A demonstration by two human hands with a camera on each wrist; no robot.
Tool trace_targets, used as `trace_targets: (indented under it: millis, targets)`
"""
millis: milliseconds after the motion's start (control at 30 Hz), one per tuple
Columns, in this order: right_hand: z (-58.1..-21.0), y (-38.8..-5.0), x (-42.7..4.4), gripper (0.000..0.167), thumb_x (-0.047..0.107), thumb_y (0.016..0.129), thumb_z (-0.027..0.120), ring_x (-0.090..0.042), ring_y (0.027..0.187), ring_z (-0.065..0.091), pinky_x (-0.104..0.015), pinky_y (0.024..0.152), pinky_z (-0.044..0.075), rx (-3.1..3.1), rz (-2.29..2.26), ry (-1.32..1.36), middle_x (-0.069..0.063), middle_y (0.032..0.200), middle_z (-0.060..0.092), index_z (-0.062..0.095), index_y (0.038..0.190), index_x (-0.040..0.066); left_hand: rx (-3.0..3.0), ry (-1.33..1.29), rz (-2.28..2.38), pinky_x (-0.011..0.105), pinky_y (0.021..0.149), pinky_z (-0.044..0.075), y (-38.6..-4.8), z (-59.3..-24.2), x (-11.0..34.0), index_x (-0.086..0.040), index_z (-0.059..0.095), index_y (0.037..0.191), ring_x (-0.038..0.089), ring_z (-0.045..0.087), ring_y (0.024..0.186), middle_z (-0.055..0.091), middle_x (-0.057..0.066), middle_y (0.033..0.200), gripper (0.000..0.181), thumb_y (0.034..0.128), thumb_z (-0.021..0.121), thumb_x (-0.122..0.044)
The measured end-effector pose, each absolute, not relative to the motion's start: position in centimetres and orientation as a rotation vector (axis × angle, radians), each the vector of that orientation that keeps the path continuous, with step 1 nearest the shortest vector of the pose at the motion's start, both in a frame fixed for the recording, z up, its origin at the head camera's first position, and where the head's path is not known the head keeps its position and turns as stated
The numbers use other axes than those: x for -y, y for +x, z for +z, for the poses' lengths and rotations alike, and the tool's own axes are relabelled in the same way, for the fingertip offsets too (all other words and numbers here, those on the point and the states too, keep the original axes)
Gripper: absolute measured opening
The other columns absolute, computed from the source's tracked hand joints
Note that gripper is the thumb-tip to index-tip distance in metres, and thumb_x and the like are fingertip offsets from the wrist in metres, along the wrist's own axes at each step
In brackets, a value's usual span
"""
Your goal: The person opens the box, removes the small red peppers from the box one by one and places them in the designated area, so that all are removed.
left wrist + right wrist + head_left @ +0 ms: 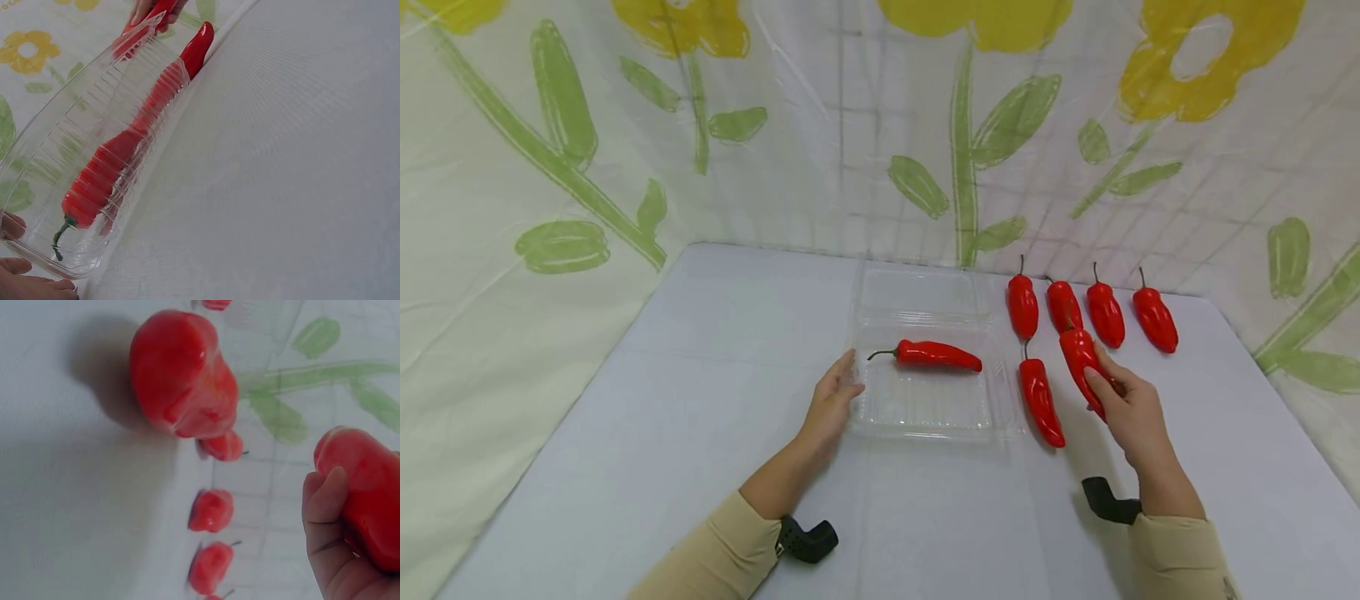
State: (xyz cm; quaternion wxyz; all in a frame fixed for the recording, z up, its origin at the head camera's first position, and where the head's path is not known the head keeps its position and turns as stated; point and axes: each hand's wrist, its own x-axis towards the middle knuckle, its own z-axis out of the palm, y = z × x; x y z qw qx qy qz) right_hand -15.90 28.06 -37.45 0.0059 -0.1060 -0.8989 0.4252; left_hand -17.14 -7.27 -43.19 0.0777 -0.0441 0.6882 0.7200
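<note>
A clear plastic clamshell box (925,408) lies open on the table, its lid (917,292) folded back. Inside rests one red chili pepper (936,355), lying sideways with its stem to the left. My left hand (826,408) pinches the box's left wall, thumb on one side and fingers on the other. To the right of the box, my right hand (1133,414) grips another red pepper (1078,354) above the table, stem pointing away. Nearest to that hand on the table is a loose pepper (1040,402), which looms large in the right wrist view (178,375).
Several more red peppers stand in a row along the table's back right, including the leftmost pepper (1022,307) and the rightmost pepper (1155,319). A flower-patterned curtain (805,167) hangs behind the white table (715,358). Each sleeve carries a black wrist mount (808,542).
</note>
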Motion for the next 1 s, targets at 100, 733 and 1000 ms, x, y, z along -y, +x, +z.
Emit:
trace_targets:
  millis: [100,733,1000]
  targets:
    - [-37.6,-15.9,-28.3,0.057,0.047,0.095,0.038,-0.027,0.106,0.042,-0.013,0.062,0.047,2.792,1.335,-0.381,-0.026,0.139,0.039,0.017,0.145,0.028,-2.056,-0.115,2.170,0.043,0.118,0.014,-17.2,-43.3,7.2,-0.003,0.024,0.147,0.026,0.015,0.145,0.020,0.012,0.155,0.057,0.0912,0.038,0.000]
    - [-39.9,-17.1,-30.4,0.059,0.040,0.098,0.034,-0.045,0.126,0.028,-0.042,0.086,0.052,3.001,1.285,-0.489,-0.031,0.148,0.021,0.001,0.146,0.028,-2.066,-0.078,2.167,0.044,0.118,0.013,-17.1,-43.2,7.3,-0.002,0.022,0.147,0.027,0.013,0.145,0.018,0.013,0.156,0.058,0.0907,0.038,0.000]
    - [-40.6,-17.1,-30.9,0.062,0.036,0.099,0.035,-0.050,0.132,0.015,-0.060,0.101,0.036,3.133,1.298,-0.462,-0.033,0.149,0.011,-0.003,0.146,0.023,-2.066,-0.084,2.161,0.043,0.118,0.013,-17.3,-43.5,7.3,-0.002,0.022,0.147,0.027,0.013,0.145,0.018,0.013,0.156,0.058,0.0908,0.038,0.000]
